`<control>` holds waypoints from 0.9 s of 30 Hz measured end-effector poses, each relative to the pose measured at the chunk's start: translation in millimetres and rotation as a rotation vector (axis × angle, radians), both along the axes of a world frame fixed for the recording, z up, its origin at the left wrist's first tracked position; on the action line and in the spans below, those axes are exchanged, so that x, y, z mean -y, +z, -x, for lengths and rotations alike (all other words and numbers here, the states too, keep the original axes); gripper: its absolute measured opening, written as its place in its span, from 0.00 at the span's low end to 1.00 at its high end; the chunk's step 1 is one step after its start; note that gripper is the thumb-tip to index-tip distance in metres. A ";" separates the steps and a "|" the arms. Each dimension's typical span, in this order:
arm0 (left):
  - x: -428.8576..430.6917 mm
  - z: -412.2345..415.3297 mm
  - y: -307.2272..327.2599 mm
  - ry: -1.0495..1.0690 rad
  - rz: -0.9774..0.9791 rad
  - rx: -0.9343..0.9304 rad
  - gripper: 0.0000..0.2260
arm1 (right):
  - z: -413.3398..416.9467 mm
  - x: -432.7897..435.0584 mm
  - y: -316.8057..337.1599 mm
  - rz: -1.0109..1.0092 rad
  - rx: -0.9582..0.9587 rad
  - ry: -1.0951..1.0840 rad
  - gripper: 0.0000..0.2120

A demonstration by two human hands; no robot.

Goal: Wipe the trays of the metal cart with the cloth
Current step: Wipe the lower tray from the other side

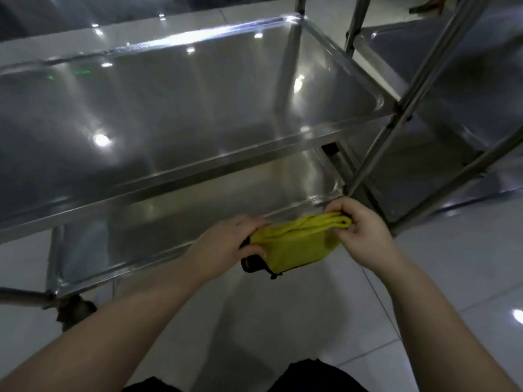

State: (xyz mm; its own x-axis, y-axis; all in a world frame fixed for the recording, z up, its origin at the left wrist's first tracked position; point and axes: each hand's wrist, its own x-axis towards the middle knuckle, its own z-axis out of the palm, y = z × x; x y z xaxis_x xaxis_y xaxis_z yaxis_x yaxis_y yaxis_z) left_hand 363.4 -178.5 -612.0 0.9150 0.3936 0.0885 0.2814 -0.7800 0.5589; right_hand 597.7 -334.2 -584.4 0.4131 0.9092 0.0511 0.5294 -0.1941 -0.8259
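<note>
Both hands grip the cloth (297, 244), a yellow one bunched into a small folded pad. The left hand (226, 241) curls its fingers and thumb round one end. The right hand (359, 230) pinches the folded edges at the other. The cloth hangs in the air over the floor (424, 278), just in front of the lower tray's (198, 210) near edge and close to its right corner. It touches neither that tray nor the upper tray (198, 176).

The step looks like folding the cloth ready to wipe, so no wiping can be judged done.

Several things could go wrong:
- The folds are loose and a dark hem dangles under the left hand. If one hand lets go, the pad may fall open and drag.
- The dangling hem could catch on the post (376, 145) at that corner.
- The lower tray sits under the upper one, so a reaching hand may knock the upper rim.
- A small pad may skip the tray corners.
</note>
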 end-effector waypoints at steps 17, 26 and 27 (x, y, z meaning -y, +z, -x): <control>-93.7 -73.1 -105.5 0.421 -0.328 0.013 0.14 | -46.2 -147.5 -141.7 0.043 0.382 -0.005 0.20; -82.2 -42.2 -202.2 0.619 -0.208 -0.095 0.21 | -22.7 -142.3 -222.4 0.073 0.444 -0.080 0.19; -91.6 -44.1 -202.5 0.681 -0.179 -0.133 0.21 | -20.0 -151.0 -221.0 0.095 0.472 -0.054 0.21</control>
State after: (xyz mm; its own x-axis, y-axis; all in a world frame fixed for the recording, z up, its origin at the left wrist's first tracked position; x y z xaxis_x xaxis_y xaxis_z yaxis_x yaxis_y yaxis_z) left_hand 407.5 -86.8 -814.5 0.4790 0.8708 0.1103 0.7952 -0.4837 0.3656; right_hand 617.8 -183.2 -805.4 0.4116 0.8968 0.1622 0.8293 -0.2947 -0.4748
